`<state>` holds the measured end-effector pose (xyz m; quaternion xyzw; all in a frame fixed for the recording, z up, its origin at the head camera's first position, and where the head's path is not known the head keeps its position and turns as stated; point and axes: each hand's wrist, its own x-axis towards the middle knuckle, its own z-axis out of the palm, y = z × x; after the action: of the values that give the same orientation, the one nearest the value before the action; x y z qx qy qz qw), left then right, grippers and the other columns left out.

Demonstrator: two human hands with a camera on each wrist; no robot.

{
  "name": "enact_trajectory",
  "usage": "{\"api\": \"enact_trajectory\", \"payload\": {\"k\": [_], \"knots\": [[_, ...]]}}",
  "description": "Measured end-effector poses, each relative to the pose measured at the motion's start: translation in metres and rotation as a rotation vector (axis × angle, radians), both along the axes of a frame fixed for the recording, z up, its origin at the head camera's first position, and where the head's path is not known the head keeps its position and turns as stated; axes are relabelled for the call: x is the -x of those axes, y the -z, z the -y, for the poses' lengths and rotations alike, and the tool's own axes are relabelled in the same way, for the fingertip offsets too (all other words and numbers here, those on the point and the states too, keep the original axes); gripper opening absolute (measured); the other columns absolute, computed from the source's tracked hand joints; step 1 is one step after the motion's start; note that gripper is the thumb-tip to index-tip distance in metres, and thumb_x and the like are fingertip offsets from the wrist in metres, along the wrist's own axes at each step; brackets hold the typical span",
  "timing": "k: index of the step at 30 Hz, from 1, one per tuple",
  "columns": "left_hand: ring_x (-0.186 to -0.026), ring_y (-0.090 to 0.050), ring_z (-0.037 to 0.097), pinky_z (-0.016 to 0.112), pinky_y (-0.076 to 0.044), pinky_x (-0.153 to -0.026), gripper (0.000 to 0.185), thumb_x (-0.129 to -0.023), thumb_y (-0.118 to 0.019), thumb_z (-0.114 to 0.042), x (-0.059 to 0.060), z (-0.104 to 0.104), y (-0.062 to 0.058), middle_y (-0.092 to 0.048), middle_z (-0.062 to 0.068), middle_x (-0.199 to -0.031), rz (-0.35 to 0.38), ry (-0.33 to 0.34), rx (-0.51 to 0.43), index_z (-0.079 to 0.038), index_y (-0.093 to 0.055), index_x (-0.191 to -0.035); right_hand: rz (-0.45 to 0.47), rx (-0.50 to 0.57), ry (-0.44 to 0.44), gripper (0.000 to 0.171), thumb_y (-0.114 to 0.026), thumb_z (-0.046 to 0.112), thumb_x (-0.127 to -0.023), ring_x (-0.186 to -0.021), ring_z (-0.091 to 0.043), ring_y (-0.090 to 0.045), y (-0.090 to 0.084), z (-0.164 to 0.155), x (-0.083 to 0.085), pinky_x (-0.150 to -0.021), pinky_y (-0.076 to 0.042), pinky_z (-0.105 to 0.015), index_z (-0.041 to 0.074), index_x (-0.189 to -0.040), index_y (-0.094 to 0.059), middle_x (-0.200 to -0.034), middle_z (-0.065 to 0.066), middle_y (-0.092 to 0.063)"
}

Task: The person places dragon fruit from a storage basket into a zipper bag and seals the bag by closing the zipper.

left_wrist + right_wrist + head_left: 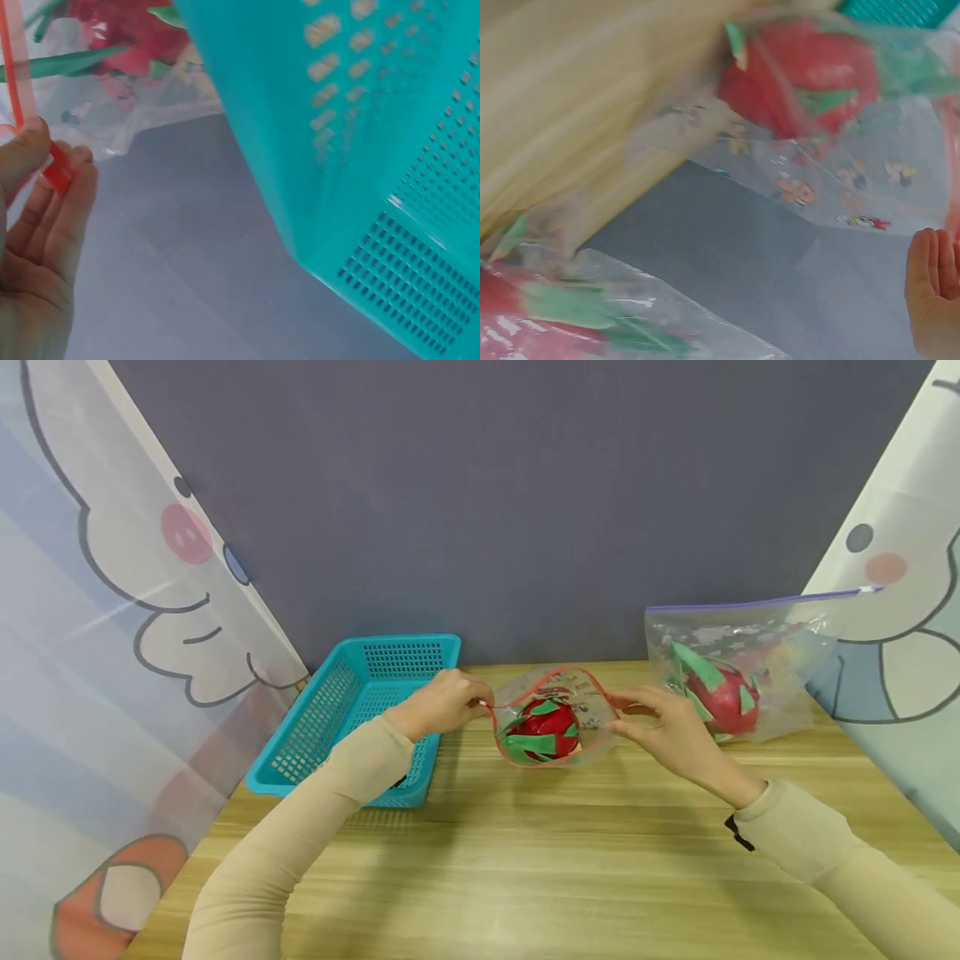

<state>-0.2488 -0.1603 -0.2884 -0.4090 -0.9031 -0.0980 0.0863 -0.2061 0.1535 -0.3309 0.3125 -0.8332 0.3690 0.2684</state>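
A clear zip bag (pixel 577 714) with a red rim lies on the wooden table (pixel 525 860), its mouth spread wide. Inside sits a red dragon fruit (pixel 547 727) with green scales, also seen as dragon fruit (pixel 810 75). My left hand (pixel 442 702) pinches the red zip strip at the bag's left end; its fingers (pixel 64 199) close on the red slider (pixel 58 171). My right hand (pixel 663 722) holds the bag's right edge, and only its fingertips (pixel 934 289) show in the right wrist view.
A teal plastic basket (pixel 360 718) stands left of the bag, close to my left forearm. A second zip bag (pixel 738 660) with a purple rim and another dragon fruit (pixel 723 697) stands at the back right. Cartoon-printed curtains flank the table; a grey wall stands behind.
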Motion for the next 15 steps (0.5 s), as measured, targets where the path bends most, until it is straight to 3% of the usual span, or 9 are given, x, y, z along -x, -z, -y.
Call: {"api": "enact_trajectory", "payload": {"k": [4, 10, 15], "knots": [[-0.068, -0.061, 0.008, 0.017, -0.048, -0.058, 0.008, -0.083, -0.067, -0.013, -0.004, 0.001, 0.000, -0.069, 0.000, -0.090, 0.017, -0.054, -0.022, -0.011, -0.071, -0.090, -0.077, 0.020, -0.029, 0.044, -0.080, -0.005, -0.059, -0.076, -0.021, -0.065, 0.015, -0.003, -0.001, -0.070, -0.051, -0.015, 0.000, -0.101, -0.068, -0.092, -0.009, -0.068], [-0.069, -0.062, 0.009, 0.020, -0.049, -0.059, 0.007, -0.082, -0.068, -0.014, -0.007, 0.006, 0.002, -0.070, -0.001, -0.088, -0.009, -0.092, -0.048, -0.012, -0.071, -0.089, -0.231, 0.031, -0.072, 0.034, -0.078, -0.011, -0.056, -0.065, -0.015, -0.062, 0.019, 0.001, 0.007, -0.054, -0.039, -0.011, 0.000, -0.087, -0.071, -0.080, -0.007, -0.069], [-0.071, -0.062, 0.009, 0.022, -0.050, -0.063, 0.008, -0.082, -0.069, -0.013, -0.004, 0.003, 0.004, -0.070, 0.000, -0.086, -0.043, -0.096, -0.090, -0.011, -0.072, -0.089, -0.257, 0.024, -0.067, 0.033, -0.077, -0.015, -0.055, -0.065, -0.014, -0.064, 0.014, -0.008, 0.008, -0.061, -0.045, -0.009, 0.002, -0.084, -0.072, -0.076, -0.006, -0.069]]}}
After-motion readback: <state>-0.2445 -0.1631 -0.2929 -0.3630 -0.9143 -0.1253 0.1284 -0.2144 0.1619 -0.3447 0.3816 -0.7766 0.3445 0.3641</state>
